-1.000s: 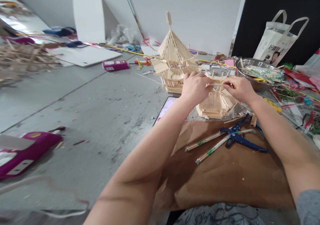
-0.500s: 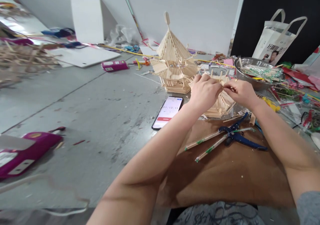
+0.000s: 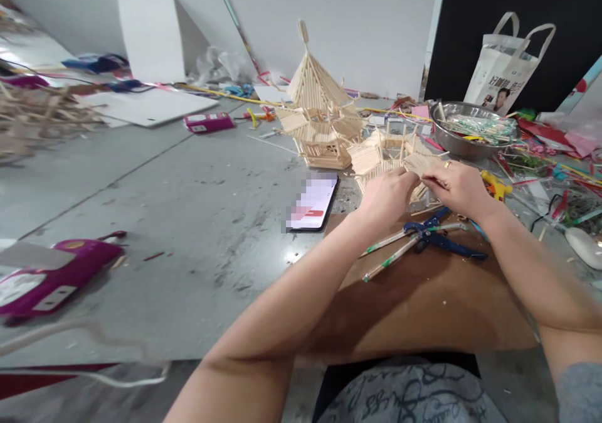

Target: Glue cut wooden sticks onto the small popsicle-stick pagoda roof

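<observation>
A low pagoda-like model (image 3: 371, 159) of thin wooden sticks stands in front of me, with upright posts around its open top. Both hands meet at its near right side. My left hand (image 3: 390, 191) is closed, fingertips pinched together by the sloping stick roof. Close beside it, my right hand (image 3: 458, 187), wearing a ring, is pinched too. Whatever lies between the fingertips is too small or hidden to make out. A blue-handled cutter (image 3: 435, 238) lies below the hands, near green-and-white wrapped stick bundles (image 3: 392, 263).
Behind stands a taller stick pagoda (image 3: 320, 90) with a pointed roof. A phone (image 3: 313, 203) lies left of my hands. A metal bowl (image 3: 437, 137) of wrapped sticks sits at the right, with a yellow glue gun (image 3: 496, 186) nearer. Magenta devices (image 3: 70, 272) lie at left.
Both hands have come down and nearer from above the low model to its front right side, uncovering its posts and roof. Their fingers stay pinched. The camera view has shifted slightly.
</observation>
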The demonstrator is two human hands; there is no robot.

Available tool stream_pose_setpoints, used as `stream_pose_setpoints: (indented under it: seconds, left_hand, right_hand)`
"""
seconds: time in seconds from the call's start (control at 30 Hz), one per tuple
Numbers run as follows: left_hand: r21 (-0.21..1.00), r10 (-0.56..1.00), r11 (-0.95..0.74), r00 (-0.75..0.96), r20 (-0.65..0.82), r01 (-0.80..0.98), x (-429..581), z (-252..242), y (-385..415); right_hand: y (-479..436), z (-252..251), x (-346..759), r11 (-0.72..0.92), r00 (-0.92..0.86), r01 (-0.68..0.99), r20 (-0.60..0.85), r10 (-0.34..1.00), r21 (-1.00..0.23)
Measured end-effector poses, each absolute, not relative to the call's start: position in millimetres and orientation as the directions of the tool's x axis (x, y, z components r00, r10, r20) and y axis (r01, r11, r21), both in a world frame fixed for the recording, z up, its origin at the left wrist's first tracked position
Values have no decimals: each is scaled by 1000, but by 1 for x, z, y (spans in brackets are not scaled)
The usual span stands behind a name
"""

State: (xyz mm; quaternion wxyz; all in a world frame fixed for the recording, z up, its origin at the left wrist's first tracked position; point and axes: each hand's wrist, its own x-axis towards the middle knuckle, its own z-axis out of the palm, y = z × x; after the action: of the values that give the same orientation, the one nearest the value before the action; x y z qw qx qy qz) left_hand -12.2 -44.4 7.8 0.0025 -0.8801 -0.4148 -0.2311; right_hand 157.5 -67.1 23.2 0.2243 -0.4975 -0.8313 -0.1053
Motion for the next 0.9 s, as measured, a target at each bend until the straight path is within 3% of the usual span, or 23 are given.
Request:
stream_pose_setpoints:
  seconds: [0.17, 0.27, 0.37, 0.47, 0.53, 0.63, 0.9]
  left_hand:
    - [253, 788, -612, 548, 281, 750, -7, -9, -67]
    - [324, 807, -590, 519, 283, 740, -6, -23, -75]
    - [474, 847, -531, 450, 282, 703, -8, -36, -78]
    - [634, 883, -463, 384, 270, 620, -11, -44, -79]
    - [724, 893, -435, 362, 268, 535, -13, -48, -80]
    - [797, 898, -412, 343, 274, 442, -13, -53, -83]
    - [845, 910, -378, 318, 264, 378, -17, -65, -80]
  right_hand:
    - [-86, -4, 161, 509, -417, 860, 511, 752, -46]
    - [-96, -17, 167, 513, -398, 858, 596, 698, -29]
    - [-102, -26, 187, 425, -214, 901, 764, 609, -86]
    - [-101, -42, 223, 286, 75, 923, 849, 524, -258]
    - [-98, -58, 248, 166, 270, 893, 793, 546, -418]
    - [-92, -82, 273, -57, 485, 801, 591, 644, -595]
    - [-92, -86, 284, -185, 563, 763, 497, 660, -619]
